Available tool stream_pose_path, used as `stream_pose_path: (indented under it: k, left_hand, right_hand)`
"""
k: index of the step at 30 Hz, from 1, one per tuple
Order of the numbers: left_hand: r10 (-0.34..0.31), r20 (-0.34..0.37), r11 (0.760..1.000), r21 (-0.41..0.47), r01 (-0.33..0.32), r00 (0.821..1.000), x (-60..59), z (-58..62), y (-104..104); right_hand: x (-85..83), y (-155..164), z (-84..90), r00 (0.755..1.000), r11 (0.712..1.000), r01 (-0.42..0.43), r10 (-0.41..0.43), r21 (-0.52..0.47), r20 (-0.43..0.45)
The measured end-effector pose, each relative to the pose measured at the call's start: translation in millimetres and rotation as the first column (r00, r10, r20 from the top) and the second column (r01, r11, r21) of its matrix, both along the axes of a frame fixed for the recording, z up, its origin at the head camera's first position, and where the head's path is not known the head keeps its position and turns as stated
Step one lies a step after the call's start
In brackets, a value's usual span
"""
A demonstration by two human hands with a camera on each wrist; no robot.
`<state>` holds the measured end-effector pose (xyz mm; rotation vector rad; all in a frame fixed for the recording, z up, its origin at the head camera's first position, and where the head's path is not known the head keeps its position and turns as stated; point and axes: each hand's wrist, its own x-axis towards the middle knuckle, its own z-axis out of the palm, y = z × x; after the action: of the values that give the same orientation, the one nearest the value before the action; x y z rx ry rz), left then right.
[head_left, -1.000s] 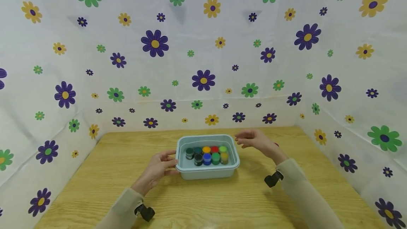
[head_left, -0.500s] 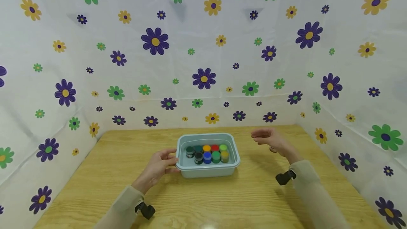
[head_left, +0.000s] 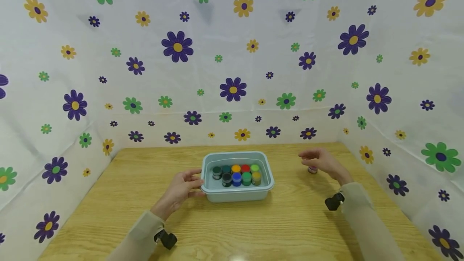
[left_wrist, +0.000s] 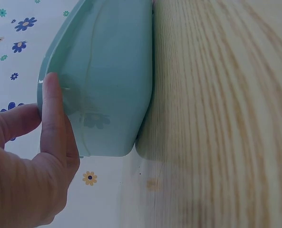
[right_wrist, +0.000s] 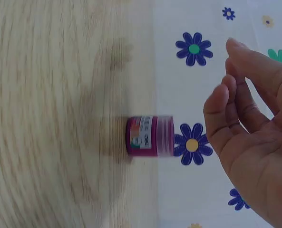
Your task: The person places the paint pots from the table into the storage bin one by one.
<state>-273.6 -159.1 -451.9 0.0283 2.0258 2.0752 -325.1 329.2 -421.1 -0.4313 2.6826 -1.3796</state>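
Observation:
My left hand [head_left: 184, 189] pinches the left rim of a pale blue plastic tub [head_left: 235, 196]. In the left wrist view, fingers [left_wrist: 53, 121] lie along the tub's outer wall [left_wrist: 114, 71], with the thumb at the rim. Two rows of small paint jars [head_left: 237, 179] stand inside the tub, with lids in dark green, orange, red, blue and other colours. Right of the tub, my right hand [head_left: 324, 162] hovers with loosely bent fingers and holds nothing. Just below it a magenta paint jar [right_wrist: 149, 136] with a clear lid stands upright on the table, partly hidden in the head view.
The wooden table [head_left: 232, 228] runs back to a white flowered cloth [head_left: 203, 75] hung behind and along both sides. Wrist cameras sit on the left [head_left: 165, 239] and right [head_left: 334, 201] wrists.
My right hand has moved away from the tub's right side, over to the magenta jar. The left hand and the tub stay in place.

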Motion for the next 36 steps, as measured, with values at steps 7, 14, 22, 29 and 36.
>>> stream_pose_path:
  k: [7, 14, 22, 29, 36]
  left_hand:
    - [-0.003, -0.002, 1.000, 0.005, 0.003, 1.000, 1.4, 2.7, 1]
    - [-0.014, -0.007, 1.000, -0.007, 0.014, 1.000, 1.7, 2.7, 1]
    - [-0.021, -0.010, 1.000, -0.007, 0.021, 1.000, 1.7, 1.9, 0]
    - [-0.031, -0.012, 1.000, -0.005, 0.031, 0.999, 2.1, 2.6, -2]
    - [-0.032, -0.015, 0.999, -0.002, 0.032, 0.999, 2.1, 1.6, -2]
  right_hand:
    - [-3.9, 11, -5.8, 0.996, 0.995, -0.023, 0.030, 0.094, -0.080]
    - [-10.3, 23, -15.0, 0.992, 0.980, -0.012, 0.037, 0.197, -0.124]
    - [-11.2, 30, -19.6, 0.993, 0.958, -0.015, 0.049, 0.285, -0.109]
    - [-10.8, 27, -23.4, 0.997, 0.959, 0.016, 0.007, 0.283, -0.080]
    - [-12.0, 27, -27.8, 0.998, 0.968, 0.021, -0.005, 0.249, -0.066]
